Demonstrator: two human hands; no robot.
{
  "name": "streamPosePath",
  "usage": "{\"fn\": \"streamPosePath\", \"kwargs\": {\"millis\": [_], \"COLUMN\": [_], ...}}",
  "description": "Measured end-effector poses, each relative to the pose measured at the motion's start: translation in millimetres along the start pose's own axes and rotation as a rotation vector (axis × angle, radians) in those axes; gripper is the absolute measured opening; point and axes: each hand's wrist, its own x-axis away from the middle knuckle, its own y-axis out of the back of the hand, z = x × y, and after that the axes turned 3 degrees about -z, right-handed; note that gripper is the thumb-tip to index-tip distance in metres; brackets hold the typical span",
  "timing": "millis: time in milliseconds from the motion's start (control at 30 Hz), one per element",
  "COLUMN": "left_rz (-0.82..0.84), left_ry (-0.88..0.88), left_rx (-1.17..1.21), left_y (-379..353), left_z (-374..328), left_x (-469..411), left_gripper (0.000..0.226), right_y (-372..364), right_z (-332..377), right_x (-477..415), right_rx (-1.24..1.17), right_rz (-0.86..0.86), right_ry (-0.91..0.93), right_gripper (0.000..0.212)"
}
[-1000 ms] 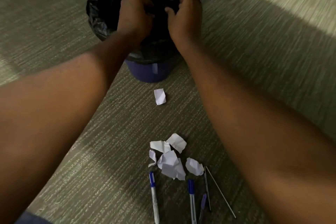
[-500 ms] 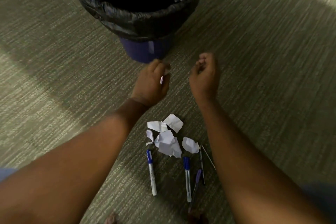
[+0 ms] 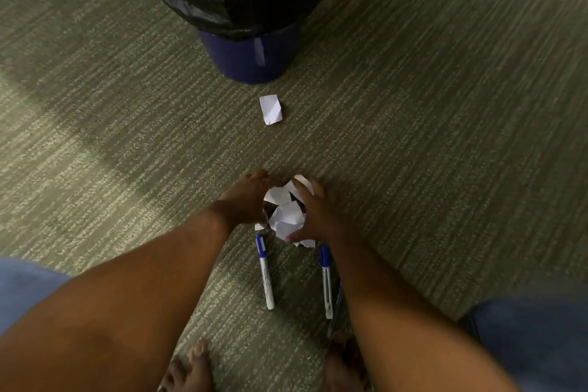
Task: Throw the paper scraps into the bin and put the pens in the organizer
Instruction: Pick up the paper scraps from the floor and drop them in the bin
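Note:
A pile of white crumpled paper scraps (image 3: 286,215) lies on the carpet between my hands. My left hand (image 3: 246,200) cups the pile from the left and my right hand (image 3: 318,215) closes on it from the right, fingers touching the paper. A single scrap (image 3: 270,109) lies apart, nearer the bin. The blue bin (image 3: 251,54) with a black liner stands at the top. Two blue-capped pens, one on the left (image 3: 265,272) and one on the right (image 3: 326,283), lie just below the pile. A darker pen is partly hidden under my right forearm. No organizer is in view.
Grey-green striped carpet (image 3: 445,153) covers the floor. My bare feet (image 3: 191,366) show at the bottom edge, and my knees in blue jeans (image 3: 534,334) sit at both lower corners.
Both hands have come back from the bin's opening to the floor and now close around the scrap pile. The view has dropped, so the bin sits higher in frame.

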Motion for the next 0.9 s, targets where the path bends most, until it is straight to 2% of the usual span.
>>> {"fn": "streamPosePath", "kwargs": {"millis": [133, 300, 400, 733, 900], "left_rz": [0.002, -0.022, -0.033, -0.053, -0.076], "left_ry": [-0.012, -0.056, -0.012, -0.002, -0.019], "left_rx": [0.046, 0.067, 0.116, 0.142, 0.12], "left_y": [0.2, 2.6, 1.8, 0.7, -1.6], "left_z": [-1.2, -2.8, -2.0, 0.3, 2.2], "left_x": [1.4, 1.7, 0.5, 3.2, 1.8], "left_gripper": [0.09, 0.043, 0.036, 0.052, 0.052], "right_y": [-10.7, -18.2, -19.7, -21.0, -24.3], "right_z": [1.4, 11.3, 14.3, 17.9, 23.5], "right_x": [2.2, 3.2, 5.8, 5.7, 0.2], "right_rx": [0.052, -0.089, -0.195, -0.322, -0.332], "right_rz": [-0.114, -0.214, -0.284, -0.277, -0.234], "right_ry": [-0.053, -0.058, -0.071, -0.094, -0.111], "right_gripper": [0.113, 0.082, 0.073, 0.074, 0.103]}}
